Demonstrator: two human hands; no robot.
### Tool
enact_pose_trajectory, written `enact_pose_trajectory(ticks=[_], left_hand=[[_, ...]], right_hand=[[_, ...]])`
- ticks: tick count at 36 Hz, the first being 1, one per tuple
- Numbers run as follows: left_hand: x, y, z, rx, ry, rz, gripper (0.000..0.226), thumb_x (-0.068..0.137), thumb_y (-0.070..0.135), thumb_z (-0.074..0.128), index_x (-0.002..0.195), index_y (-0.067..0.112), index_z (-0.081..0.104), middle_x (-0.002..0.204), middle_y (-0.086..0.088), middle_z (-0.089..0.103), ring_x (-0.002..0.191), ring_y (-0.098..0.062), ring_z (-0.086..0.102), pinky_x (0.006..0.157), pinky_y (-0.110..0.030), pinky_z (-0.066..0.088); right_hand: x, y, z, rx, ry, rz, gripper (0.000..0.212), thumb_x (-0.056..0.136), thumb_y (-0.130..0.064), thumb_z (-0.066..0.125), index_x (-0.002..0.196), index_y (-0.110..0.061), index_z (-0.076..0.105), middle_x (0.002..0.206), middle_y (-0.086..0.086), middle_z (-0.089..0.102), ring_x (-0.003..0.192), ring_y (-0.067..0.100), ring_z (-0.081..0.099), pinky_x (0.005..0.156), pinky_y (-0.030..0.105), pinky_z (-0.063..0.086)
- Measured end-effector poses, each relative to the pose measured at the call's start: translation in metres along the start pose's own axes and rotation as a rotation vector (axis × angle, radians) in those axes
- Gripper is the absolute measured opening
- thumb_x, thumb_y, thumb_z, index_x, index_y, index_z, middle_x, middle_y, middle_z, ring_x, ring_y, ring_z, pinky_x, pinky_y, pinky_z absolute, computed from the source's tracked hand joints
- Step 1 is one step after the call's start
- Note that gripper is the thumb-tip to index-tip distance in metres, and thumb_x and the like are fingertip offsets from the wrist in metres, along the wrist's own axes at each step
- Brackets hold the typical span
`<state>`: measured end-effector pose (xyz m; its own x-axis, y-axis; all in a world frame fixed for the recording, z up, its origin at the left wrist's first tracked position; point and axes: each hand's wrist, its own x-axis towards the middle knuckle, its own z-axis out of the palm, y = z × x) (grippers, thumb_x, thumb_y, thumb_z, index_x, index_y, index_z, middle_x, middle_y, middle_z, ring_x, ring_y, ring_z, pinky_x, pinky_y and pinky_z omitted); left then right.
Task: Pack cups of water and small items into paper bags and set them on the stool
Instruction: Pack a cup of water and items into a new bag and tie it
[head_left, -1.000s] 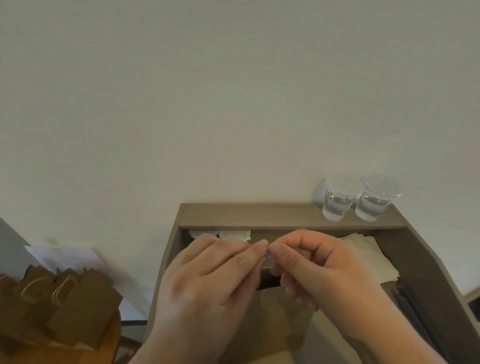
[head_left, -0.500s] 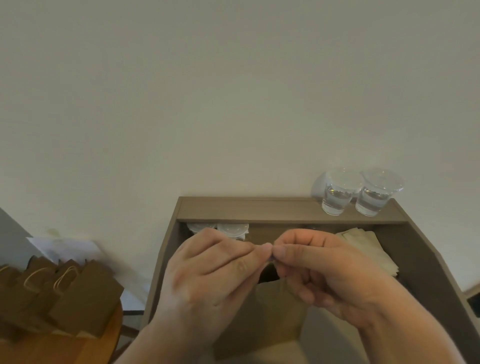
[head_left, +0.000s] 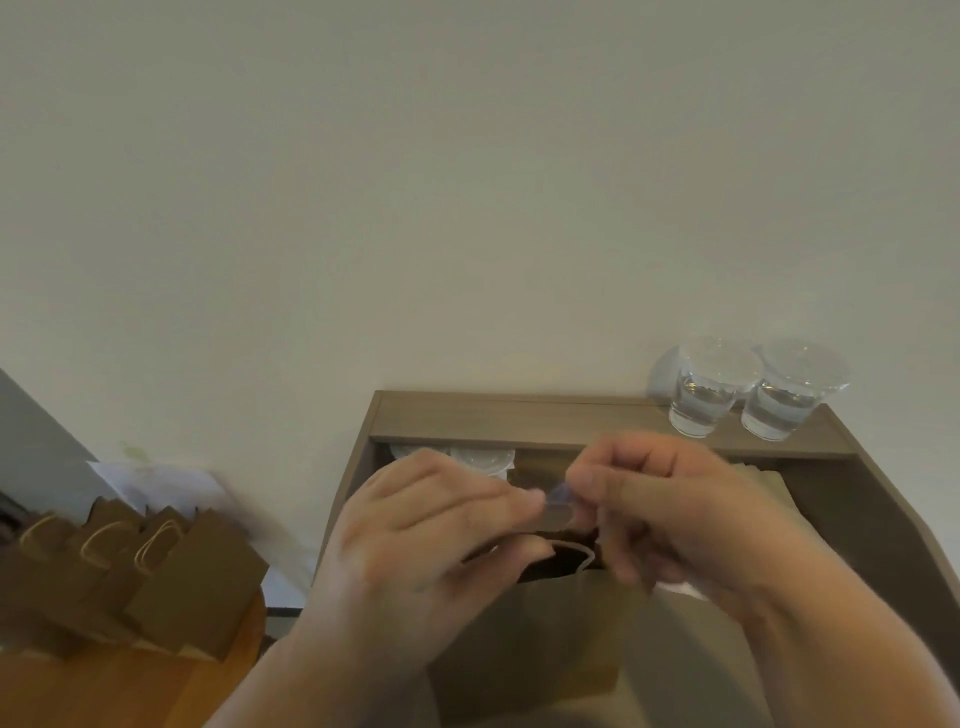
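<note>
We see both hands raised together over the bench (head_left: 878, 525), just above the open mouth of a brown paper bag (head_left: 561, 644). The left hand (head_left: 415, 535) has its fingers curled, and its thumb and forefinger come to a point on a small clear piece (head_left: 558, 503). The right hand (head_left: 675, 514) grips the same piece from the other side, its forefinger laid over the top and its other fingers folded under. The piece is thin, see-through and faintly bluish. Both hands are blurred, so we cannot tell what it is.

The paper bag stands upright below the hands, its dark opening facing up and one twine handle (head_left: 576, 553) arching across the mouth.

Along the back of the bench runs a raised wooden ledge (head_left: 519, 421). At its right end we find two cups of water, side by side and touching or nearly so: the first cup (head_left: 706, 389) and the second cup (head_left: 789, 395) to its right, both clear. Under the ledge, behind the left hand, sits a stack of clear lids (head_left: 483, 460). A pile of pale napkins (head_left: 769, 480) peeks out behind the right hand.

To the left, well apart from the bench, a round wooden stool (head_left: 104, 696) carries a row of brown paper bags (head_left: 176, 592) with twine handles, leaning against one another. Behind them a white sheet (head_left: 156, 480) lies against the wall.
</note>
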<state>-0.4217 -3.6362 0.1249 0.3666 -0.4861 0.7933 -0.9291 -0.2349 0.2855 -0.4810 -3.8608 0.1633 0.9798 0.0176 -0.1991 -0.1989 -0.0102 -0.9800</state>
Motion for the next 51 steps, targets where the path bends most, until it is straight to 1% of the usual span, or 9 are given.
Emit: enact_pose_trajectory(ticks=[5, 9, 12, 19, 32, 40, 43, 48, 51], left_hand=[[-0.009, -0.004, -0.013, -0.011, -0.366, -0.63, 0.086, 0.061, 0.099, 0.06, 0.136, 0.059, 0.047, 0.135, 0.043, 0.039, 0.132, 0.005, 0.043, 0.11, -0.032, 0.049], [-0.011, -0.012, -0.008, 0.024, -0.793, -0.819, 0.122, 0.049, 0.098, 0.067, 0.153, 0.061, 0.014, 0.158, 0.038, 0.016, 0.15, -0.001, 0.02, 0.128, -0.044, 0.025], [-0.017, -0.017, 0.0, 0.125, -0.949, -0.779, 0.113, 0.06, 0.094, 0.064, 0.155, 0.054, 0.02, 0.159, 0.033, 0.023, 0.149, -0.002, 0.02, 0.129, -0.042, 0.02], [-0.026, -0.029, 0.03, 0.178, -0.795, -0.696, 0.033, 0.091, 0.066, 0.063, 0.112, 0.042, 0.068, 0.108, 0.027, 0.064, 0.108, 0.004, 0.05, 0.111, -0.035, 0.042], [-0.046, -0.036, 0.048, 0.103, -0.545, -0.686, 0.048, 0.084, 0.077, 0.047, 0.095, 0.041, 0.077, 0.09, 0.032, 0.062, 0.106, 0.004, 0.044, 0.1, -0.031, 0.038], [-0.054, -0.035, 0.053, 0.055, -0.433, -0.706, 0.017, 0.089, 0.065, 0.061, 0.079, 0.053, 0.066, 0.085, 0.027, 0.061, 0.108, 0.001, 0.046, 0.098, -0.027, 0.034], [-0.054, -0.033, 0.053, 0.002, -0.419, -0.736, 0.023, 0.091, 0.057, 0.069, 0.071, 0.058, 0.056, 0.084, 0.027, 0.061, 0.107, 0.0, 0.047, 0.099, -0.028, 0.036], [-0.052, -0.033, 0.053, -0.054, -0.428, -0.776, 0.026, 0.09, 0.053, 0.071, 0.069, 0.055, 0.056, 0.101, 0.037, 0.059, 0.106, 0.002, 0.047, 0.099, -0.034, 0.044], [-0.052, -0.035, 0.054, -0.066, -0.412, -0.781, 0.018, 0.089, 0.053, 0.071, 0.074, 0.05, 0.062, 0.098, 0.037, 0.061, 0.104, 0.001, 0.05, 0.095, -0.038, 0.05]], right_hand=[[0.015, -0.001, -0.027, -0.359, 0.57, -0.196, 0.015, 0.093, -0.032, 0.077, 0.08, -0.027, 0.08, 0.073, -0.001, 0.075, 0.057, 0.009, 0.066, 0.064, 0.023, 0.05], [0.038, 0.017, -0.042, -0.54, 0.512, -0.144, 0.012, 0.093, -0.037, 0.077, 0.081, -0.036, 0.082, 0.079, -0.015, 0.076, 0.069, 0.003, 0.069, 0.071, 0.027, 0.055], [0.058, 0.036, -0.04, -0.738, 0.3, -0.06, 0.011, 0.092, -0.043, 0.076, 0.082, -0.043, 0.08, 0.083, -0.029, 0.074, 0.084, -0.009, 0.066, 0.08, 0.027, 0.059], [0.077, 0.041, -0.02, -0.896, -0.164, 0.047, 0.013, 0.092, -0.046, 0.078, 0.083, -0.036, 0.081, 0.08, -0.016, 0.076, 0.077, 0.005, 0.071, 0.072, 0.024, 0.059], [0.07, 0.023, -0.006, -0.992, -0.332, -0.038, 0.013, 0.095, -0.039, 0.073, 0.082, -0.036, 0.076, 0.084, -0.019, 0.073, 0.079, 0.001, 0.069, 0.072, 0.022, 0.054], [0.07, 0.022, -0.001, -1.076, -0.321, -0.053, 0.014, 0.097, -0.039, 0.069, 0.085, -0.038, 0.076, 0.087, -0.022, 0.069, 0.084, -0.002, 0.066, 0.072, 0.019, 0.049], [0.07, 0.025, 0.002, -1.129, -0.324, -0.048, 0.014, 0.096, -0.04, 0.068, 0.085, -0.038, 0.075, 0.085, -0.022, 0.069, 0.082, 0.0, 0.065, 0.071, 0.02, 0.05], [0.071, 0.026, 0.011, -1.205, -0.34, -0.079, 0.016, 0.098, -0.039, 0.066, 0.083, -0.037, 0.07, 0.083, -0.016, 0.066, 0.081, 0.001, 0.062, 0.069, 0.016, 0.042], [0.07, 0.023, 0.013, -1.247, -0.329, -0.093, 0.014, 0.098, -0.039, 0.065, 0.085, -0.036, 0.07, 0.087, -0.015, 0.067, 0.084, 0.002, 0.063, 0.073, 0.02, 0.049]])
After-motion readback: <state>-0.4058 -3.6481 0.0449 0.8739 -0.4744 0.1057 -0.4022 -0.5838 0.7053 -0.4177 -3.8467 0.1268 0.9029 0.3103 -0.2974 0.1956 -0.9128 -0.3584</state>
